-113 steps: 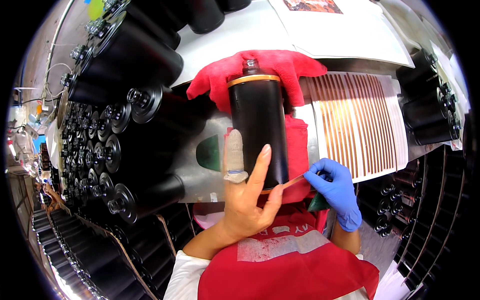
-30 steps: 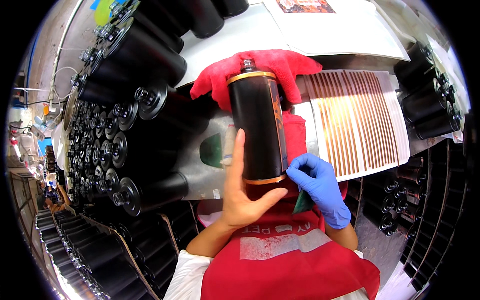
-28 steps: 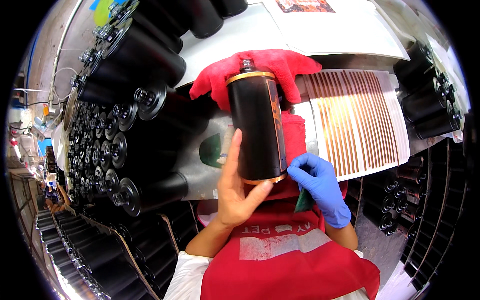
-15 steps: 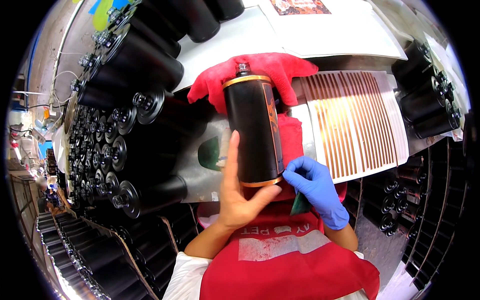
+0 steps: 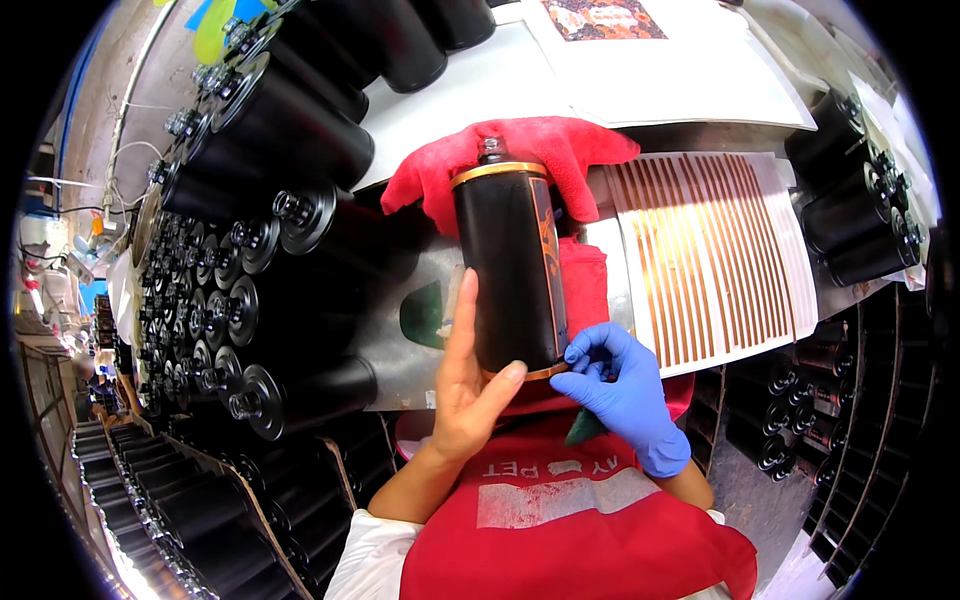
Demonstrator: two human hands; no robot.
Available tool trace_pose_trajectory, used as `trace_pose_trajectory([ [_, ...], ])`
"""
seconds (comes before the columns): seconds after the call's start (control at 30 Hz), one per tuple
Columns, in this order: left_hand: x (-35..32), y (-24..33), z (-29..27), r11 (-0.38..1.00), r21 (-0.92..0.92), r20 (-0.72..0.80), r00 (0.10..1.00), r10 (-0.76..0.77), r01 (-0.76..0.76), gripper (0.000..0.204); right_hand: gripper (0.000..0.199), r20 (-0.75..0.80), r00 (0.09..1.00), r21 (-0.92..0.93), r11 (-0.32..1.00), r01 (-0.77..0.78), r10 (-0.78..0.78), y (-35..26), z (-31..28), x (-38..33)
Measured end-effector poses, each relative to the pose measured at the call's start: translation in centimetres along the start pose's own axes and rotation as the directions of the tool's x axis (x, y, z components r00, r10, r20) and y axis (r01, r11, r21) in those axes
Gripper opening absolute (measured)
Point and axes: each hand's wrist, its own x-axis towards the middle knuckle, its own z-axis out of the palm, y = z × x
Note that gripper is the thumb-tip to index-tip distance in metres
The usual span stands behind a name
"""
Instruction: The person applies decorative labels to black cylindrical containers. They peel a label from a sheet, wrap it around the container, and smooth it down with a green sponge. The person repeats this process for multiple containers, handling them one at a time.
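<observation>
A black cylindrical bottle (image 5: 510, 275) with a clear glass neck lies in front of me, neck pointing away, on red cloth (image 5: 590, 148). Gold bands circle both its ends, and an orange-patterned panel runs down its right side. My bare left hand (image 5: 464, 400) holds the bottle, fingers along its left side and thumb on the near end. At the near right rim, my blue-gloved right hand (image 5: 628, 395) has its thumb and forefinger curled by the lower gold band (image 5: 545, 373). A dark green flat piece (image 5: 584, 428) sticks out beneath that hand, gripped by its other fingers.
To the right lies a white sheet with several gold strips (image 5: 700, 260). Many black bottles (image 5: 290, 130) crowd the left side, and more stand at the far right (image 5: 860, 205). A green flat patch (image 5: 422, 313) rests on the metal table (image 5: 395, 370). Racks of bottles flank me below.
My left thumb has moved up onto the bottle's near end. My right hand has shifted slightly left and down along the rim, its thumb and forefinger wider apart. The green piece moved left with it.
</observation>
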Motion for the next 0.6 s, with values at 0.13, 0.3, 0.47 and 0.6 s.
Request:
trace_pose_trajectory([
  [0.13,-0.3,0.6,0.8,0.996,0.067,-0.004,0.999,-0.051,0.051,0.083,0.025,-0.034,0.995,-0.092,0.992,0.091,-0.095,0.1,0.6,0.2],
  [0.3,-0.3,0.7,-0.1,0.999,0.044,0.061,0.998,-0.024,0.022,0.084,0.025,-0.036,0.998,0.031,0.999,-0.044,0.046,-0.3,0.3,0.2],
  [0.47,0.0,0.3,0.0,0.997,0.077,0.034,0.999,-0.006,0.003,0.087,0.021,-0.079,0.996,-0.053,0.998,0.04,-0.044,-0.3,1.2,0.3],
  [0.6,0.1,0.9,0.6,1.0,-0.007,0.041,0.999,0.025,-0.025,0.087,0.014,-0.078,0.988,0.197,0.973,-0.119,0.136,0.2,-0.4,0.8],
])
